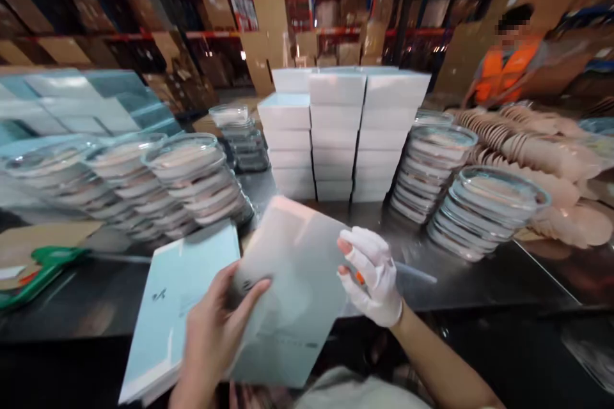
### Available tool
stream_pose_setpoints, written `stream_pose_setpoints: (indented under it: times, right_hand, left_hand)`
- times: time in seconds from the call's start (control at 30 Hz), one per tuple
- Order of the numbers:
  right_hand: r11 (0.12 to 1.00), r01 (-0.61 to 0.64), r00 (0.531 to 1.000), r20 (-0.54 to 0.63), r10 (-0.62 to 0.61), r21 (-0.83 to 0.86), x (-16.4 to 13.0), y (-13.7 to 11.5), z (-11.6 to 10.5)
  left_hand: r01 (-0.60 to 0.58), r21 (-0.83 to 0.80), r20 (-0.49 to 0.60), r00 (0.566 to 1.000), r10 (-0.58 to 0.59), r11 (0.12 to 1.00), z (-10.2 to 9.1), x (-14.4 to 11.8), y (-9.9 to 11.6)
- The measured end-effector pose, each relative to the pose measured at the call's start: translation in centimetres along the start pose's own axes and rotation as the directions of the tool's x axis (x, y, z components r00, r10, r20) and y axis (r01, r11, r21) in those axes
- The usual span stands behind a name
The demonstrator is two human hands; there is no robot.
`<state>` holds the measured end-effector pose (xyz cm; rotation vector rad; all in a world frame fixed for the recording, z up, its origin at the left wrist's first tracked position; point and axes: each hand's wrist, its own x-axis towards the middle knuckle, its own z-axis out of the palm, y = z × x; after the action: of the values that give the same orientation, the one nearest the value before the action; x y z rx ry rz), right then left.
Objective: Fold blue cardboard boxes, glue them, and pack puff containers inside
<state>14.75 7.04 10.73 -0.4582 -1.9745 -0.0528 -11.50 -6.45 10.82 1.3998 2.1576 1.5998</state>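
Observation:
My bare left hand [218, 326] grips the left edge of a flat, pale grey-green box [292, 287], thumb on its face. Small dark print shows on the box, and its top end tilts away from me. My right hand [371, 275], in a white glove with bare thumb and index fingertips, is at the box's right edge with fingers curled. A small orange thing [359, 277] shows between those fingers; its kind is unclear. Under my left arm lies a light-blue stack of flat printed boxes or sheets [192, 281].
White boxes [336, 134] are piled at the table's back. Stacks of clear round containers [192, 179] stand left and right [480, 217]. A green tape dispenser [48, 268] lies left. Beige discs [547, 153] are heaped right. A person in an orange vest [508, 70] stands beyond.

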Motion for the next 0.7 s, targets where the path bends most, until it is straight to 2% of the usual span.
stream_pose_setpoints:
  times: [0.07, 0.13, 0.2, 0.27, 0.3, 0.33, 0.37, 0.4, 0.43, 0.47, 0.5, 0.53, 0.57, 0.7]
  right_hand:
    - [0.999, -0.029, 1.0, -0.002, 0.029, -0.025, 0.7, -0.1, 0.2]
    - [0.996, -0.084, 0.996, 0.042, 0.084, 0.006, 0.4, -0.1, 0.4]
    - [0.987, -0.125, 0.983, 0.145, 0.111, 0.096, -0.3, 0.1, 0.2]
    - [0.95, -0.226, 0.941, 0.298, 0.157, 0.214, -0.9, 0.4, -0.6]
    - [0.905, -0.326, 0.885, 0.423, 0.192, 0.273, -1.1, 0.6, -1.1]
    - [0.827, -0.465, 0.787, 0.575, 0.224, 0.315, -1.2, 0.7, -1.6]
    - [0.714, -0.621, 0.645, 0.729, 0.23, 0.324, -1.4, 0.9, -2.0]
    - [0.575, -0.762, 0.479, 0.857, 0.192, 0.297, -1.7, 0.9, -2.3]
    - [0.44, -0.864, 0.327, 0.937, 0.119, 0.245, -2.3, 0.7, -2.4]
    - [0.337, -0.922, 0.219, 0.975, 0.04, 0.193, -3.0, 0.4, -2.3]
    - [0.261, -0.953, 0.152, 0.988, -0.026, 0.154, -3.9, -0.1, -2.0]
    - [0.194, -0.973, 0.118, 0.991, -0.059, 0.128, -5.1, -0.7, -1.5]
    - [0.13, -0.985, 0.104, 0.993, -0.058, 0.111, -6.3, -1.4, -1.0]
    - [-0.091, -0.993, 0.073, 0.993, 0.088, 0.081, -10.6, -3.3, 1.7]
  left_hand:
    - [-0.042, 0.044, 0.145, 0.989, 0.036, 0.998, 2.5, -2.0, 0.1]
    - [-0.127, 0.061, 0.242, 0.964, 0.108, 0.99, 4.2, -3.7, -0.3]
    - [-0.23, 0.072, 0.299, 0.933, 0.199, 0.97, 4.4, -4.7, -1.2]
    - [-0.318, 0.085, 0.313, 0.908, 0.278, 0.944, 3.6, -4.8, -2.5]
    - [-0.346, 0.09, 0.308, 0.902, 0.304, 0.934, 3.0, -4.7, -3.2]
    - [-0.365, 0.091, 0.299, 0.898, 0.324, 0.926, 2.4, -4.5, -3.9]
    - [-0.381, 0.089, 0.297, 0.892, 0.341, 0.92, 1.9, -4.5, -4.7]
    - [-0.397, 0.079, 0.317, 0.879, 0.355, 0.914, 1.6, -4.6, -5.5]
    - [-0.422, 0.057, 0.367, 0.852, 0.374, 0.905, 1.5, -5.0, -6.3]
    - [-0.448, 0.029, 0.442, 0.808, 0.39, 0.894, 1.7, -5.6, -7.1]
    - [-0.467, 0.005, 0.525, 0.754, 0.396, 0.884, 2.0, -6.5, -7.9]
    - [-0.479, -0.012, 0.596, 0.701, 0.391, 0.878, 2.6, -7.6, -8.6]
    - [-0.473, -0.002, 0.652, 0.667, 0.36, 0.881, 3.3, -8.8, -9.3]
    - [-0.403, 0.087, 0.746, 0.632, 0.209, 0.911, 6.3, -12.1, -10.7]
